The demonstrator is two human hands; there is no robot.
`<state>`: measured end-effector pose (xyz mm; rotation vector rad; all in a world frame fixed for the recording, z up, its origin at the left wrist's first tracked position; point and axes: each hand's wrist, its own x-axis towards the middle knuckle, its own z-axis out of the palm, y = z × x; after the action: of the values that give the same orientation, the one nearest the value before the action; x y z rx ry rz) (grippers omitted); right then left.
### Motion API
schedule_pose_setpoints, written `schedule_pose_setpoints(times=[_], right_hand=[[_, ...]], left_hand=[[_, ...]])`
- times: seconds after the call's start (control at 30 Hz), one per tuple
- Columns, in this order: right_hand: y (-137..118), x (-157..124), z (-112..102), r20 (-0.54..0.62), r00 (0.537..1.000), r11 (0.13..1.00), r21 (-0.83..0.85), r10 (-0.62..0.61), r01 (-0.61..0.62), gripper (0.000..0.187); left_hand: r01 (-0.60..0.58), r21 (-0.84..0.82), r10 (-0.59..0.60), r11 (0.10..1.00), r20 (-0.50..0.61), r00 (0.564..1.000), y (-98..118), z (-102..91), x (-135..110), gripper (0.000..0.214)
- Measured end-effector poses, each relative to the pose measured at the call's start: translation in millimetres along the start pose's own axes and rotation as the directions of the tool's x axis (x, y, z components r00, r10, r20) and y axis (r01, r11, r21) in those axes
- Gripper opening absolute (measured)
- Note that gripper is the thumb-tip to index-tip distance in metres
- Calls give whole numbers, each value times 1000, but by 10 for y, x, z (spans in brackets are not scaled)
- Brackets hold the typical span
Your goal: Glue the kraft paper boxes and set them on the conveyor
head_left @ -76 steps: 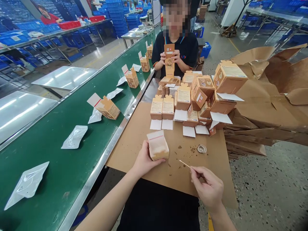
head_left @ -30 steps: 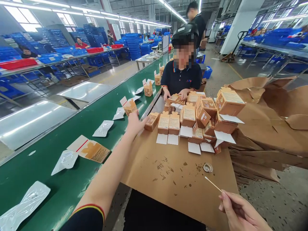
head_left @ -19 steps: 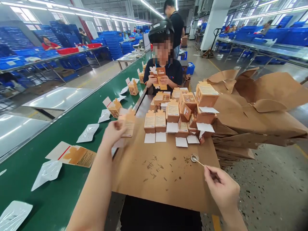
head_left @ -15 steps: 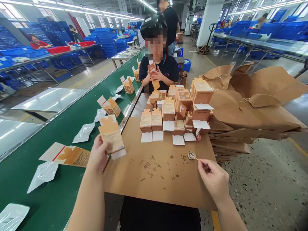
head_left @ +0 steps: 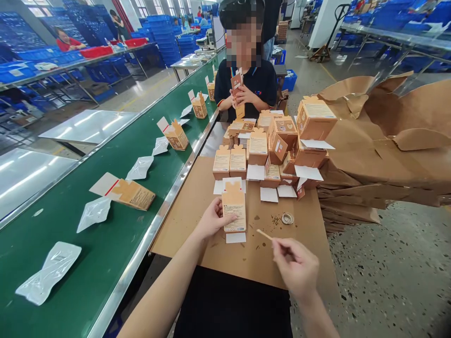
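Note:
My left hand (head_left: 212, 219) presses its fingers against the side of a kraft paper box (head_left: 234, 205), which lies on the brown cardboard sheet (head_left: 207, 239) with a white paper tab (head_left: 236, 237) at its near end. My right hand (head_left: 296, 267) pinches a thin wooden stick (head_left: 265, 234) above the sheet. Its tip points left, toward the box, without touching it. A small round metal lid (head_left: 287, 218) with brown specks around it sits beyond the stick. Several similar boxes (head_left: 237, 162) stand in a pile behind.
A green conveyor belt (head_left: 105, 202) with a steel edge runs along the left, carrying boxes and transparent plastic pouches. A person (head_left: 244, 80) across the pile holds a box. Folded brown cardboard sheets (head_left: 366, 155) are heaped at right, over a speckled floor.
My left hand has lowered the box from the air near the belt edge onto the sheet. My right hand has drawn the stick back from the metal lid.

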<state>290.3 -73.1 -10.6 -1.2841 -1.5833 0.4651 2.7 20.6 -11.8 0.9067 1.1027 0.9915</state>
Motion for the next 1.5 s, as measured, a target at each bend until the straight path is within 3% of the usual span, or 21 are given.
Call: schedule_pose_setpoints(times=[0.17,0.3,0.4,0.53,0.67,0.77,0.97,1.07,1.13,1.17,1.23,1.3,1.33,1.4,1.5], right_hand=[[-177,-155,506,130,989,991,116,-76,61,25],[-109,-150,636,154,984,989,124,-94,76,26],[-94,-125,571,143,986,990,118,-91,74,26],[-114,-152,285,69,996,993,107,-56,49,24],[-74,-286,-75,10,998,995,73,60,-61,24],[-57,-382,-231,-20,994,991,90,105,-102,18],[-91,-355,-200,-20,996,986,146,85,-81,16],[-86,-321,-147,14,997,979,189,79,-80,16],[-74,-324,-122,2,994,973,208,105,-104,19],[-67,-329,-113,-9,992,970,209,129,-124,22],[-45,-338,-100,-22,983,965,198,180,-172,28],[-11,-328,-92,0,981,964,185,192,-189,33],[9,-314,-88,21,983,966,183,181,-182,34],[53,-279,-75,54,986,969,182,159,-167,34],[108,-228,-37,66,987,974,168,144,-153,30]], left_hand=[[-42,48,41,998,26,999,-49,-67,2,85],[-39,44,38,998,21,999,-88,-58,3,87],[-50,33,49,998,21,999,-93,-40,-8,91],[-61,68,59,996,19,998,-80,12,-118,90],[-129,243,127,961,22,992,-164,68,-335,82],[-158,352,175,922,-16,984,-282,105,-454,69],[-177,337,201,925,-39,979,-335,203,-471,71],[-176,341,245,924,-171,954,-296,4,-573,70],[-143,337,281,930,-406,870,-261,-337,-739,66],[-121,336,295,934,-537,790,-235,-560,-851,64],[-77,341,319,937,-746,584,-161,-1049,-1111,65],[-38,342,329,939,-860,391,-70,-1491,-1377,73],[-9,333,318,943,-891,325,-28,-1662,-1493,78],[62,313,290,948,-925,244,27,-1883,-1657,84],[158,335,297,929,-929,219,15,-1983,-1714,84]])
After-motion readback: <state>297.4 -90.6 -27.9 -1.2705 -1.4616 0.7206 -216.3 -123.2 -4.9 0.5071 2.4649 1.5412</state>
